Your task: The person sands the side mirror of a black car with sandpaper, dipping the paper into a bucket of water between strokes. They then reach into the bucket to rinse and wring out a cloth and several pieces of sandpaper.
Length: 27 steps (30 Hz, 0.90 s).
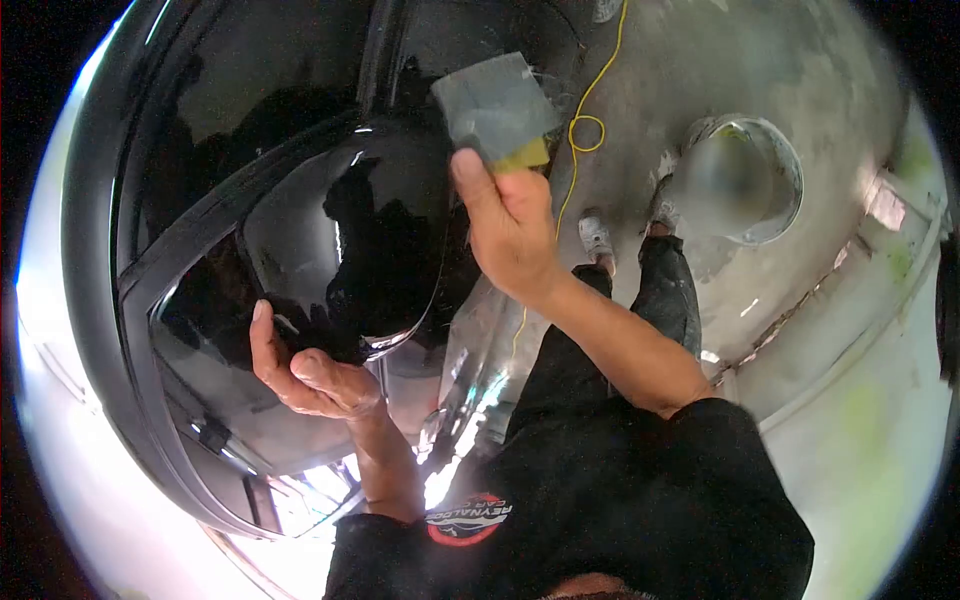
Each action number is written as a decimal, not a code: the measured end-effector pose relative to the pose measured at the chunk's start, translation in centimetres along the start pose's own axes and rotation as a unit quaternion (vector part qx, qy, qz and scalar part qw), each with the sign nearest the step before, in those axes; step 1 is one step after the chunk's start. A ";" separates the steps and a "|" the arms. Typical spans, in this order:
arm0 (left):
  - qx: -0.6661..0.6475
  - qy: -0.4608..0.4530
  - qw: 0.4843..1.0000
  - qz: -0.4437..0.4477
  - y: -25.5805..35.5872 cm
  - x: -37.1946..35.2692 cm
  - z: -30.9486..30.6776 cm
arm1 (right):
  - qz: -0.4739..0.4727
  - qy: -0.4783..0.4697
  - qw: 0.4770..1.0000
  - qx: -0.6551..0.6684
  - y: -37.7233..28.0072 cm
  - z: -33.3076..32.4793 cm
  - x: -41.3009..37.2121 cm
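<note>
Head view showed a glossy black car door filling the left of the frame, with its shiny wing mirror at centre. The left hand lay open, fingers touching the mirror's lower edge. The right hand pinched a grey-and-yellow sponge at upper centre, by the mirror's upper right edge.

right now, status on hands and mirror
Right hand holds sponge at black mirror top. Left hand open under mirror. Yellow cord beyond, clear of both.
</note>
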<state>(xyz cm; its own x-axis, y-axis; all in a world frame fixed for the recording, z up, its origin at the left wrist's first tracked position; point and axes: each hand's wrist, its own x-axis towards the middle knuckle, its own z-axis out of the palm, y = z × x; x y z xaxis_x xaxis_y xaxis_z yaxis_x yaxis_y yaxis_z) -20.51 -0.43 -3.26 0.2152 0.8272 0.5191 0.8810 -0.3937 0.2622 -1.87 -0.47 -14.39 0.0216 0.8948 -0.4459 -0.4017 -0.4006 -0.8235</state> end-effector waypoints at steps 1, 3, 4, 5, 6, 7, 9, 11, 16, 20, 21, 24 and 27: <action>-0.007 0.001 1.000 0.000 -0.1 0.0 0.1 | -0.082 0.049 0.995 0.018 1.4 0.4 -0.2; 0.001 0.037 0.999 -0.012 -0.1 0.0 0.7 | -0.200 0.165 0.965 0.024 4.7 3.2 -0.6; 0.007 0.058 0.998 -0.016 -0.1 0.1 0.9 | -0.246 0.212 0.946 0.014 5.7 4.5 -0.6; 0.005 0.059 0.998 -0.008 -0.1 0.2 1.0 | -0.272 0.236 0.933 -0.017 6.4 5.6 -0.2; 0.000 0.050 0.999 -0.015 -0.1 0.0 1.0 | -0.295 0.259 0.918 -0.047 7.1 6.7 0.1; -0.007 0.041 0.999 -0.022 -0.2 -0.1 1.0 | -0.309 0.258 0.915 0.007 7.5 7.7 0.5; 0.011 0.031 0.999 -0.022 -0.2 -0.2 1.2 | -0.242 0.212 0.946 -0.035 7.8 6.3 2.0; 0.012 0.032 0.999 -0.031 -0.2 -0.7 1.9 | -0.217 0.220 0.949 -0.056 8.4 5.2 3.0; 0.007 0.055 0.998 -0.013 -0.5 -1.0 3.4 | -0.216 0.312 0.925 0.007 9.3 5.7 3.5; 0.022 0.044 0.999 -0.014 -0.6 -1.0 2.7 | -0.143 0.238 0.951 0.133 9.8 5.6 3.6; 0.019 0.046 0.999 -0.012 -0.7 -0.9 2.7 | -0.185 0.276 0.933 0.138 9.9 6.7 2.7; 0.022 0.036 0.999 -0.007 -1.1 -1.1 2.7 | -0.207 0.299 0.925 0.108 10.4 7.0 3.9; 0.024 0.036 0.999 -0.014 -1.0 -1.3 2.9 | -0.141 0.238 0.957 0.085 9.7 4.7 4.9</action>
<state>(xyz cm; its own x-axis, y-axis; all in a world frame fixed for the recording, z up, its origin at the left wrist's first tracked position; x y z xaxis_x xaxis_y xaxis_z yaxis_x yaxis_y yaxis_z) -20.44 0.02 -6.54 0.1612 0.8061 0.5694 0.9058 -0.3499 0.2389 -9.98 0.91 -22.89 0.5499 0.7547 -0.3579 -0.4615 -0.0827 -0.8833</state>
